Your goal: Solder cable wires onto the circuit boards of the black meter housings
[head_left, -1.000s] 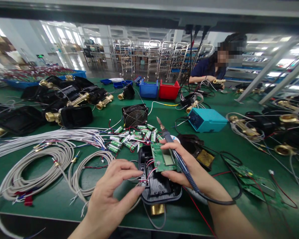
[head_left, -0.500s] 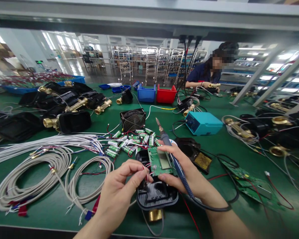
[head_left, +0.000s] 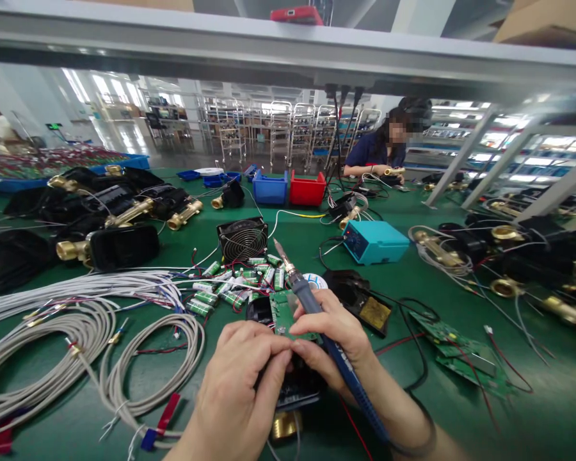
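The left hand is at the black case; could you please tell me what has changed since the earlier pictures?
The left hand moved rightward over the black case and now meets the right hand by the circuit board; whether it pinches anything is hidden. The right hand still holds the soldering iron, tip pointing away. The fan and batteries stayed put.

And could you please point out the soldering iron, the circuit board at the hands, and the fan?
Soldering iron (head_left: 338,360): head view, on its handle.
Circuit board (head_left: 280,310): head view, on its green left part.
Fan (head_left: 244,243): head view, on its grille.
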Demonstrator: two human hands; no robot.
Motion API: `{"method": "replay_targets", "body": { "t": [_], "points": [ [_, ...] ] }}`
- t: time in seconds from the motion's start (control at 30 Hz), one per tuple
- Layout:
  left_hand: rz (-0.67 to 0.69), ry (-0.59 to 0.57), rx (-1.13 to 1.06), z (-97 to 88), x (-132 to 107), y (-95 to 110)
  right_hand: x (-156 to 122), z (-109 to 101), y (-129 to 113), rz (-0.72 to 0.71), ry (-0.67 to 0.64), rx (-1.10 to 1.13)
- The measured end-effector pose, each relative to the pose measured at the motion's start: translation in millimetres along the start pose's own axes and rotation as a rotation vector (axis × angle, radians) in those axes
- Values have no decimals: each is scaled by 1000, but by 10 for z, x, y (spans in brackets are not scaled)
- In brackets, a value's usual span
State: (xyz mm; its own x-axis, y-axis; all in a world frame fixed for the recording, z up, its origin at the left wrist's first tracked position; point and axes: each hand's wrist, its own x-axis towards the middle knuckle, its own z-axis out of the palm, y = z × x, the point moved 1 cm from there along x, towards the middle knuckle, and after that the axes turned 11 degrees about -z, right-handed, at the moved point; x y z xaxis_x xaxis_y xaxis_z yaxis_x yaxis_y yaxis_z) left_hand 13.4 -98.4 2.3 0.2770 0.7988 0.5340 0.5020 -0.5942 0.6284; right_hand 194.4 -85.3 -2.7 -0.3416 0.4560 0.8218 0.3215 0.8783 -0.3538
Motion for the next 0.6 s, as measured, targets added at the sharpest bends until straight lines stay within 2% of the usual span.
{"method": "replay_targets", "body": {
  "t": [0.17,0.37,0.47,0.6],
  "points": [
    [-84,-2,-40,8,-23,-46,0,-34,-31,74,-7,54],
    [-218,15,-148,47,-134,-192,-69,27,39,44,7,67],
    [-231,27,-205,63,-142,-205,-63,33,41,31,-24,59],
    [-282,103,-274,38,-107,-193,-28,-20,46,19,-69,67]
  ]
}}
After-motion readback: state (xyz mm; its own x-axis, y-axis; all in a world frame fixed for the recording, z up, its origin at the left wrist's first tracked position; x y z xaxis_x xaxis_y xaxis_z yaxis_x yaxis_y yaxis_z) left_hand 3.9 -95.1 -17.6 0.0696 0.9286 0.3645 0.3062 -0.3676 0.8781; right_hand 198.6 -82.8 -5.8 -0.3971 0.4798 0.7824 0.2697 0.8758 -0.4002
